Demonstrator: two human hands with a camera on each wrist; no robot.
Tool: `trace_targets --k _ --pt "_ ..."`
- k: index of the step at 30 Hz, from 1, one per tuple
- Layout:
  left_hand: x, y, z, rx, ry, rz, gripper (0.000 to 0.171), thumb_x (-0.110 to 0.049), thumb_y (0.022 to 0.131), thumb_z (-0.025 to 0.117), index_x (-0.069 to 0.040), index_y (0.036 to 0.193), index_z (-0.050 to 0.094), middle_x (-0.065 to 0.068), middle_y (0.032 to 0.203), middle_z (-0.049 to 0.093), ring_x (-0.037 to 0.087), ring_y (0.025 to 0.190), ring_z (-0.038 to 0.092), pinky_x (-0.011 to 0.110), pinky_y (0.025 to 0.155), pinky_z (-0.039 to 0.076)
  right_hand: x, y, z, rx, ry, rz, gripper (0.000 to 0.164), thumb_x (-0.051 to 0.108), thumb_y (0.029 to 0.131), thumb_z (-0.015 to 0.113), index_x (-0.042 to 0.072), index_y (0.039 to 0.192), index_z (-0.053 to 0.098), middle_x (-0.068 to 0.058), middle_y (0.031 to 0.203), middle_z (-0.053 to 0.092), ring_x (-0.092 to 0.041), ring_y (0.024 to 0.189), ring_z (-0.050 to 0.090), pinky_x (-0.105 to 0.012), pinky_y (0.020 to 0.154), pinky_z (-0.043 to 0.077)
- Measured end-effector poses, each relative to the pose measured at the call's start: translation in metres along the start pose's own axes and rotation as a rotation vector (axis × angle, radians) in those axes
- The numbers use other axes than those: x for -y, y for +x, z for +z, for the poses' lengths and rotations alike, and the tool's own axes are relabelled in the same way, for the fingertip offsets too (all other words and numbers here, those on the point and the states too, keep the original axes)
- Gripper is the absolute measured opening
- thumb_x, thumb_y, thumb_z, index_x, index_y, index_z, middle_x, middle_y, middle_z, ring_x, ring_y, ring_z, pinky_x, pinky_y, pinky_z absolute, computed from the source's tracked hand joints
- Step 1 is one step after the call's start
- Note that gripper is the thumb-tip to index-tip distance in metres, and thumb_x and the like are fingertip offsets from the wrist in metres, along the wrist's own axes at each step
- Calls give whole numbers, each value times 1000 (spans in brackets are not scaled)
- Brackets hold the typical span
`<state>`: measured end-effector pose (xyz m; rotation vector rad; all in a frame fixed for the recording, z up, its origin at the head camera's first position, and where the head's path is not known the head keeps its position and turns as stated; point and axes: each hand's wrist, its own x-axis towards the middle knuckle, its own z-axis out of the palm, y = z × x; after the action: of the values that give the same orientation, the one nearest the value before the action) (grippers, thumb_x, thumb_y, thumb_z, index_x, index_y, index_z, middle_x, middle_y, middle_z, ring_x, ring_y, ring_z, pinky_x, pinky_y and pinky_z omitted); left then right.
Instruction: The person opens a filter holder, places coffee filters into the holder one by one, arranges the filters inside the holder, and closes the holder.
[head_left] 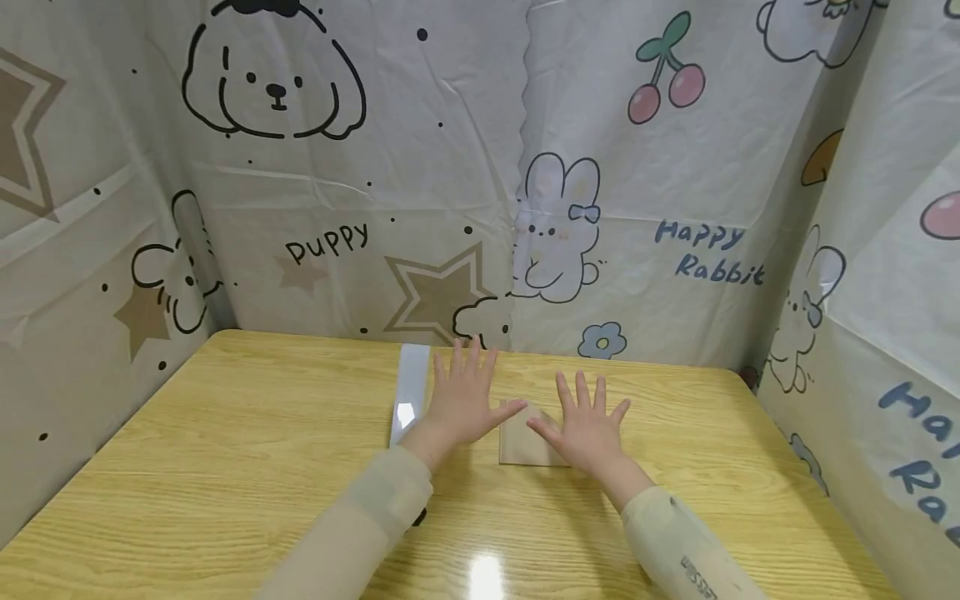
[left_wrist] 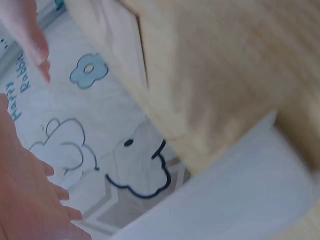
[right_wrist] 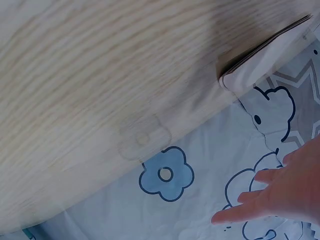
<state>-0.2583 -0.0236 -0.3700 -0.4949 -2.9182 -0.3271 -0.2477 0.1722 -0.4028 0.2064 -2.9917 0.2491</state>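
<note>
My left hand (head_left: pixel 462 404) is held over the table with its fingers spread and straight, holding nothing. To its right my right hand (head_left: pixel 591 429) is spread the same way, palm down, also holding nothing. Between and below them lies a flat beige square (head_left: pixel 525 442), partly covered by the right thumb in the head view. From the right wrist, the beige piece (right_wrist: pixel 265 57) shows layered edges like folded card. A glossy white strip (head_left: pixel 411 383) lies just left of my left hand, running towards me under the forearm. Its pale surface (left_wrist: pixel 240 185) looks large in the left wrist view.
The yellow wood-grain table (head_left: pixel 247 450) ends at a printed curtain (head_left: pixel 450 167) behind and at both sides. A small black end (head_left: pixel 420 518) shows beside the left sleeve (head_left: pixel 375 508). Light glares off the table's near middle.
</note>
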Motion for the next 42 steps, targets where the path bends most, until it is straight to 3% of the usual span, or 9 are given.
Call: trace_targets --k 11,19,24,30,42 --pt "26 10 -28 -19 -7 -95 90 -71 86 37 -11 150 16 18 156 8 43 143 5 64 111 3 1 -2 -2 10 -35 -19 88 68 85 44 14 150 18 -22 154 17 -49 140 5 -77 100 4" --pt "58 9 -34 -13 -47 -184 84 -64 92 35 -2 147 22 24 154 13 49 140 7 65 110 0 1 -2 -2 -4 -46 -27 87 67 85 45 15 150 20 -21 153 20 -49 140 8 -75 102 4" --pt "72 6 -33 33 -99 -214 72 -50 97 37 2 145 25 25 152 18 50 139 12 67 109 3 1 -3 -1 -17 -44 -32 86 66 86 47 15 150 20 -21 153 21 -49 140 7 -75 103 5" --pt "79 3 -32 76 -215 -241 58 -37 99 36 1 143 30 23 148 30 42 136 28 65 110 9 3 -5 0 -26 -43 -34 84 64 86 47 14 149 22 -21 152 23 -48 140 9 -74 103 7" --pt "81 6 -34 85 -281 -234 54 -37 100 38 0 139 36 24 144 35 43 127 42 63 107 21 5 -3 1 -31 -37 -41 84 64 86 46 14 149 23 -20 152 25 -48 141 8 -74 103 6"
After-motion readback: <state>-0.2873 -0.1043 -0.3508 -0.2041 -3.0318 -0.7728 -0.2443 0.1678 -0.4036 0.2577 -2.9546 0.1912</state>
